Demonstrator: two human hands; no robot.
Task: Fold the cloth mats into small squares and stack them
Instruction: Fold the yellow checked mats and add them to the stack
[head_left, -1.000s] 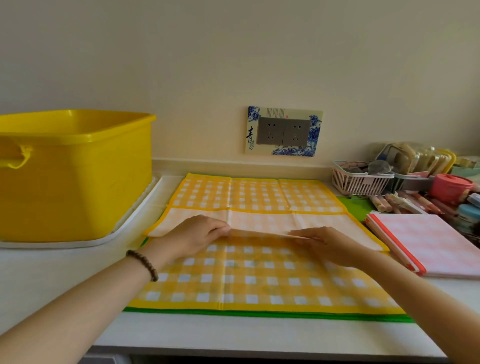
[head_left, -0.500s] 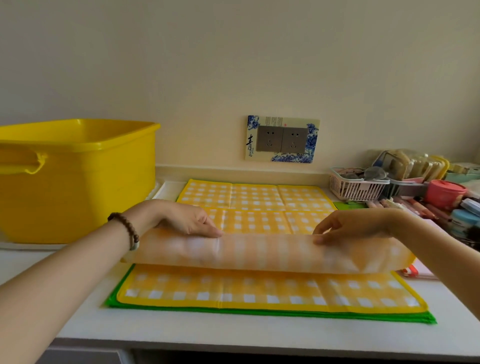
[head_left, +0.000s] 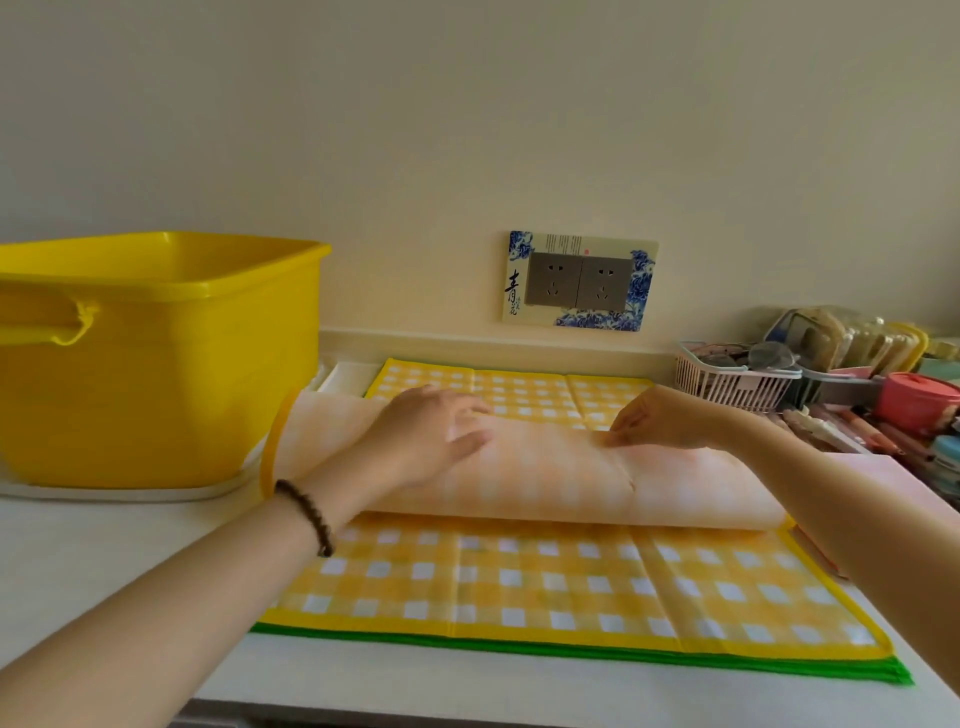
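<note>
Centre of the counter (head_left: 104, 561), at the raised fold of the yellow checked mat (head_left: 545, 582): my right hand (head_left: 670, 418), fingertips pinching the cloth; my left hand (head_left: 426, 436), blurred, thumb and fingers closed on the same fold, beaded bracelet (head_left: 306, 514) at its wrist. Mat: one band lifted, pale underside outward; checked parts lie flat at 12 and 6 o'clock of it. Green mat (head_left: 571, 656) beneath, its border showing along 6 o'clock. Yellow tub (head_left: 156, 374) at 10 o'clock. Wall socket (head_left: 579, 280) at 12. Pink basket (head_left: 732, 382) and red container (head_left: 917, 400) at 2 o'clock.
</note>
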